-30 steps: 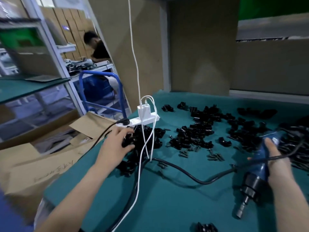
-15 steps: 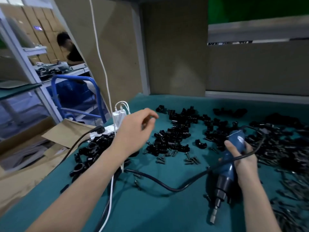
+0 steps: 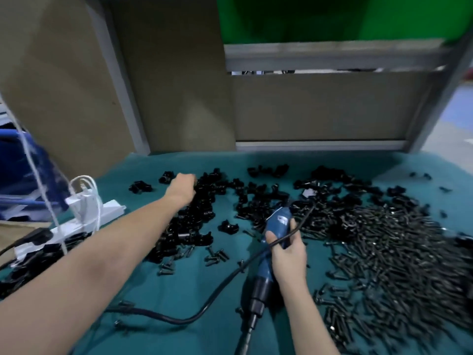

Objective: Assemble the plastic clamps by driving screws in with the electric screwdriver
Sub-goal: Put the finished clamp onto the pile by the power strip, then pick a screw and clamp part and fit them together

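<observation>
My right hand (image 3: 288, 257) grips the blue electric screwdriver (image 3: 272, 242) around its body, bit end pointing down toward me; its black cable (image 3: 204, 306) loops across the teal mat. My left hand (image 3: 180, 187) reaches far forward into a pile of black plastic clamps (image 3: 194, 216), fingers curled down among them; what they hold is hidden. A big heap of black screws (image 3: 389, 257) covers the mat to the right. A few loose screws (image 3: 215, 254) lie between my arms.
A white power strip (image 3: 84, 221) with plugs and white cables sits at the mat's left edge. More clamps (image 3: 266, 170) are scattered at the back. Cardboard panels (image 3: 179, 85) and a metal frame wall off the far side. A blue cart (image 3: 23, 170) stands left.
My view has swung right. My left hand left the clamps by the power strip and moved forward and right into the middle pile. My right hand keeps holding the screwdriver.
</observation>
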Action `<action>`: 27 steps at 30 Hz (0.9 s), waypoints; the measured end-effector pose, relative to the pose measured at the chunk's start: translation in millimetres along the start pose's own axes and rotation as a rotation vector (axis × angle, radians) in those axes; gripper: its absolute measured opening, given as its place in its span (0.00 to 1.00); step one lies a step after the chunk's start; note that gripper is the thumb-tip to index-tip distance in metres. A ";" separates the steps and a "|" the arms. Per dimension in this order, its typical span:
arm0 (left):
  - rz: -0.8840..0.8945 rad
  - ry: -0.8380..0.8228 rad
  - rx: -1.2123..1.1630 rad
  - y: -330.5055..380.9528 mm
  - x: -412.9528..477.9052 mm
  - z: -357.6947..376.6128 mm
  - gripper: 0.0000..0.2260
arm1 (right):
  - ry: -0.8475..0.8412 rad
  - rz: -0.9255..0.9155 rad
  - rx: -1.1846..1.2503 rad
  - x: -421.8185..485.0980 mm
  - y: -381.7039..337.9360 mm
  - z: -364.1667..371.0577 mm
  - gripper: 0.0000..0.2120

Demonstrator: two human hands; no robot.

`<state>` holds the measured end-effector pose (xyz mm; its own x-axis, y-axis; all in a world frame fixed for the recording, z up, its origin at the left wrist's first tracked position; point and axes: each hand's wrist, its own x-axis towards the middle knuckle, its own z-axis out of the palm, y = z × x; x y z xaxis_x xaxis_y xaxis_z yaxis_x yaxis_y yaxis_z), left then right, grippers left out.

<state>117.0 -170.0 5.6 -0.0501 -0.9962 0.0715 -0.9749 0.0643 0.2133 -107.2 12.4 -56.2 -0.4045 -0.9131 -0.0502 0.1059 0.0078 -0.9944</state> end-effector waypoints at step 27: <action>0.037 -0.303 -0.296 205.5 13.8 42.2 0.23 | 0.126 -0.009 -0.030 -1.8 -8.4 2.7 0.18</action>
<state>-93.2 -173.0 9.3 -0.1881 -0.9624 -0.1961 -0.8692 0.0702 0.4894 -104.8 12.8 -47.6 -0.5164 -0.8548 -0.0504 0.0748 0.0136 -0.9971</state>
